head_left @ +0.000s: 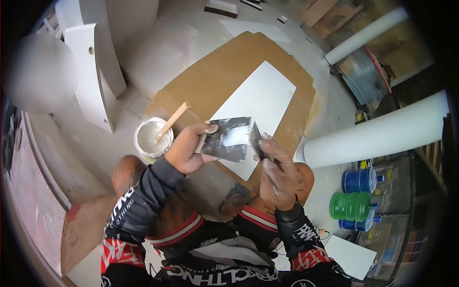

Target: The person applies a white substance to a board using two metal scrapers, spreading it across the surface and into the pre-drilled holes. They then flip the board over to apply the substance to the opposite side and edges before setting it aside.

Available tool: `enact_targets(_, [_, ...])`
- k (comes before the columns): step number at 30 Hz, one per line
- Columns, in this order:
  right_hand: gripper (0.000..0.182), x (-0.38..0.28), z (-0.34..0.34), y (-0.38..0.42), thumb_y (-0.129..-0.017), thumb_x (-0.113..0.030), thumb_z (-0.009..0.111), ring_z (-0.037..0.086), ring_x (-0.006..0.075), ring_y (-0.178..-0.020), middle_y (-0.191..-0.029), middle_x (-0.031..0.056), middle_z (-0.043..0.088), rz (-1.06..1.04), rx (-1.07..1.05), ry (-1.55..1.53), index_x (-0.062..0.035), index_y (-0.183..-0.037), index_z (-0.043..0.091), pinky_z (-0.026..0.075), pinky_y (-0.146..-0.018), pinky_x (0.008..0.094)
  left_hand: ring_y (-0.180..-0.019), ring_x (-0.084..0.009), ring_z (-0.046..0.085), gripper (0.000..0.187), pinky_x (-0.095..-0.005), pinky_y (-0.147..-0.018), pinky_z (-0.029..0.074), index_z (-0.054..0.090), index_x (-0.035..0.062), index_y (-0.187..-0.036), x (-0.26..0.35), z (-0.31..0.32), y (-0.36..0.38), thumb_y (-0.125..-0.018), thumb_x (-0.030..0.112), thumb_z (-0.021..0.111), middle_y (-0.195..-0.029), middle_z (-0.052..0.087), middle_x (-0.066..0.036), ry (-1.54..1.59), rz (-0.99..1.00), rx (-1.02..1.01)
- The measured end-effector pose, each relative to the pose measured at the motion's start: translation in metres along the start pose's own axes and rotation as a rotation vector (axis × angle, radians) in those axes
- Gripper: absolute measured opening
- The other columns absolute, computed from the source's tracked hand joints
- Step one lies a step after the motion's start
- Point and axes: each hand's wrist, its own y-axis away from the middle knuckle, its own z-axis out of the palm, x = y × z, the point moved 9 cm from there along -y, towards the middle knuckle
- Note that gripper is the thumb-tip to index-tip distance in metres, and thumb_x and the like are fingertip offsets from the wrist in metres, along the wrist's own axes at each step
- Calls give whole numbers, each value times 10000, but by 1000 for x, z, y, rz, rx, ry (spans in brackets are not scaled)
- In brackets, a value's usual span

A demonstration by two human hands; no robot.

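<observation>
My left hand is closed around the left edge of a dark, flat putty spreader, which has a patch of white putty on its face. My right hand pinches a second dark scraper blade, tilted with its edge at the right side of the first one. White smears cover the fingers of my right hand. Below both hands lies a long white panel on a brown board. To the left stands a round tub of white putty, a wooden stick leaning in it.
A white column lies or stands at the right, beside blue and green water jugs. Curved white panels stand at the left. Another white sheet is at lower right, and a shallow box sits on the far floor.
</observation>
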Motion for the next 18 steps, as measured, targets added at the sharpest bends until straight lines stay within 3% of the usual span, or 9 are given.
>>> enact_targets(2, [421, 17, 15, 9, -745, 126, 566, 522, 430, -1163, -1205, 217, 540, 14, -134, 48, -41, -1129, 607, 384, -1028, 516, -941, -241, 655, 254, -442, -881, 534, 531, 2, -1119, -1, 11, -6, -923, 163, 509, -1053, 633, -108, 10, 0, -12])
enact_targets(5, [489, 67, 27, 37, -704, 140, 534, 447, 413, -1242, -1283, 210, 469, 276, -211, 185, -43, -1150, 616, 352, -1066, 463, -936, -235, 656, 271, -451, -848, 548, 524, 9, -1145, 17, 3, -16, -916, 153, 526, -1053, 626, -100, -86, 61, -12])
enact_targets(8, [472, 115, 22, 59, -708, 157, 522, 453, 391, -1243, -1283, 193, 473, 377, -489, 254, -23, -1133, 620, 391, -1040, 424, -894, -214, 660, 278, -396, -784, 567, 516, 2, -1155, 49, -13, -22, -904, 119, 529, -1050, 621, -93, -165, 129, 21])
enact_targets(9, [462, 117, 10, 50, -735, 138, 464, 537, 357, -1178, -1243, 181, 553, 436, -374, 217, -13, -1142, 621, 424, -994, 388, -894, -214, 660, 278, -396, -784, 567, 516, 2, -1155, 57, -11, -22, -904, 119, 529, -1050, 621, -93, -153, 133, 31])
enact_targets(11, [503, 123, -2, 31, -676, 173, 543, 547, 362, -1155, -1251, 169, 548, 273, -402, 261, -39, -1123, 633, 456, -979, 388, -838, -191, 660, 246, -348, -728, 567, 540, -20, -1106, 71, -13, -21, -892, 103, 541, -1004, 630, -85, -400, 176, 177])
enact_targets(13, [500, 124, 0, 2, -664, 155, 569, 561, 353, -1138, -1253, 156, 556, 232, -444, 265, -53, -1114, 639, 456, -982, 392, -828, -179, 655, 220, -335, -714, 561, 560, -22, -1068, 68, -22, -35, -888, 104, 552, -978, 635, -86, -398, 134, 178])
enact_targets(15, [464, 110, 25, -22, -654, 91, 611, 572, 322, -1120, -1230, 117, 577, -44, -638, 248, -85, -1082, 651, 461, -976, 401, -821, -148, 639, 172, -308, -701, 544, 611, -22, -985, 64, -36, -54, -875, 108, 580, -913, 644, -86, -401, 113, 181])
enact_targets(16, [464, 116, 30, -28, -654, 91, 611, 572, 322, -1120, -1230, 117, 577, -35, -645, 247, -85, -1082, 651, 461, -976, 401, -821, -148, 639, 172, -308, -701, 544, 611, -22, -985, 65, -38, -60, -875, 108, 580, -913, 644, -86, -394, 103, 181])
enact_targets(18, [390, 135, 57, -14, -686, 47, 625, 577, 307, -1127, -1194, 96, 612, 11, -966, 168, -106, -1042, 664, 455, -974, 419, -824, -132, 617, 217, -287, -726, 515, 593, -13, -1071, 83, -44, -66, -874, 77, 580, -962, 635, -56, -762, 204, 254])
